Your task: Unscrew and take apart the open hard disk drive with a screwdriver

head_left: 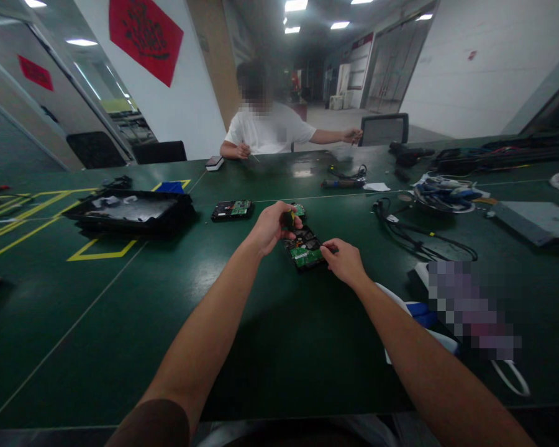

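A hard drive (306, 254) lies on the green table with its green circuit board facing up. Above its far end, my left hand (274, 228) is closed round a small black-and-yellow screwdriver (290, 217), whose tip I cannot make out. At the drive's right edge, the thumb and fingers of my right hand (343, 261) are pinched together, touching its side. Just beyond my left hand shows another circuit board (299, 210), partly covered. To the left rests a second hard drive (233, 210), also board side up.
Black trays (130, 211) stand at left. Cables (419, 233), a wire bundle (447, 194) and a grey metal box (535, 220) occupy the right. A blurred oblong item (470, 307) lies near my right forearm. A person (270, 127) sits across the table.
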Available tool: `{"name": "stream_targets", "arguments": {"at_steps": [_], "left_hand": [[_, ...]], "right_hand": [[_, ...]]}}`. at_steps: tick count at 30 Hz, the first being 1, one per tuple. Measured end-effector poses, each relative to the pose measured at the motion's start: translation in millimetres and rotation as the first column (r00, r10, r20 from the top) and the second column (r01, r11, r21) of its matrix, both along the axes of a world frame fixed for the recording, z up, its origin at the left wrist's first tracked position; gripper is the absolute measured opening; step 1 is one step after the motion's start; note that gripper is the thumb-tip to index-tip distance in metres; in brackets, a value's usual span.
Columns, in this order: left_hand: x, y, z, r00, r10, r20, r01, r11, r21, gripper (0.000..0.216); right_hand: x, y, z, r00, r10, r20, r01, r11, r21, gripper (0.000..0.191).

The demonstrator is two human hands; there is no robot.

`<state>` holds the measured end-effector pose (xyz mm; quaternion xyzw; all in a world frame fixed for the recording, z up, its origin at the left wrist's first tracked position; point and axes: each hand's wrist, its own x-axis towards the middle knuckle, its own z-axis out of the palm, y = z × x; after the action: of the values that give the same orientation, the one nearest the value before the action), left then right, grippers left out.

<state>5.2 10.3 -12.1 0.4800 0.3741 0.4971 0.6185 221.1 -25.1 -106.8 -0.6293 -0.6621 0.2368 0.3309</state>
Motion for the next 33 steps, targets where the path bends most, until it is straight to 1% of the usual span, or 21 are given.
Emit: {"name": "stream_targets", "arguments": {"at_steps": [2,6,8,11,14,17,21,24,26,28,30,33], "left_hand": [[0.2,0.7,-0.4,1.000,0.026,0.004,-0.026,1.000,0.012,0.024],[-0.3,0.5,0.2,0.996,0.082,-0.036,-0.078,0.991,0.109,0.021],[-0.6,-0.5,0.7,0.993,0.099,-0.064,-0.090,0.987,0.132,0.022],[-0.1,-2.9,1.4,0.995,0.055,-0.085,-0.045,0.993,0.113,0.026],[1.4,-5.1,2.3,0.998,0.016,-0.063,-0.012,0.997,0.076,0.027],[1.9,-5.6,3.2,0.998,0.052,-0.043,-0.047,0.994,0.101,0.023],[-0.2,-4.6,4.1,0.987,0.128,-0.101,-0.110,0.981,0.161,0.022],[-1.0,-5.0,5.1,0.991,0.075,-0.112,-0.060,0.990,0.127,0.025],[-0.3,-5.9,5.9,0.996,0.020,-0.086,-0.013,0.997,0.080,0.027],[0.9,-6.7,6.5,0.999,-0.001,-0.052,0.004,0.999,0.050,0.026],[1.6,-6.8,6.5,0.999,0.013,-0.037,-0.011,0.998,0.068,0.023],[0.9,-5.8,5.5,0.995,0.061,-0.073,-0.050,0.988,0.143,0.020]], "right_hand": [[-0.2,0.0,0.0,1.000,-0.002,0.000,0.002,1.000,0.004,0.024],[-0.4,0.0,0.2,1.000,-0.003,0.014,0.003,1.000,0.002,0.024],[-0.3,0.1,0.1,1.000,-0.002,0.022,0.002,1.000,-0.003,0.024],[0.0,0.4,-0.3,1.000,-0.002,0.017,0.002,1.000,-0.007,0.025],[0.2,0.1,0.0,1.000,-0.001,0.015,0.001,1.000,-0.007,0.025],[0.1,-0.9,1.6,1.000,0.002,0.021,-0.002,1.000,-0.009,0.025],[-0.6,-3.1,4.6,1.000,0.006,-0.009,-0.006,1.000,-0.025,0.025],[-1.0,-3.7,5.9,1.000,0.006,-0.017,-0.007,0.999,-0.032,0.024],[-1.0,-3.3,5.8,1.000,0.007,-0.003,-0.007,1.000,-0.027,0.023],[-1.0,-2.6,4.9,1.000,0.005,-0.002,-0.005,1.000,-0.023,0.023],[-1.1,-2.0,3.7,1.000,0.000,-0.015,0.000,1.000,-0.019,0.022],[-1.3,-1.7,1.8,0.999,-0.003,-0.040,0.002,1.000,-0.013,0.020]]}}
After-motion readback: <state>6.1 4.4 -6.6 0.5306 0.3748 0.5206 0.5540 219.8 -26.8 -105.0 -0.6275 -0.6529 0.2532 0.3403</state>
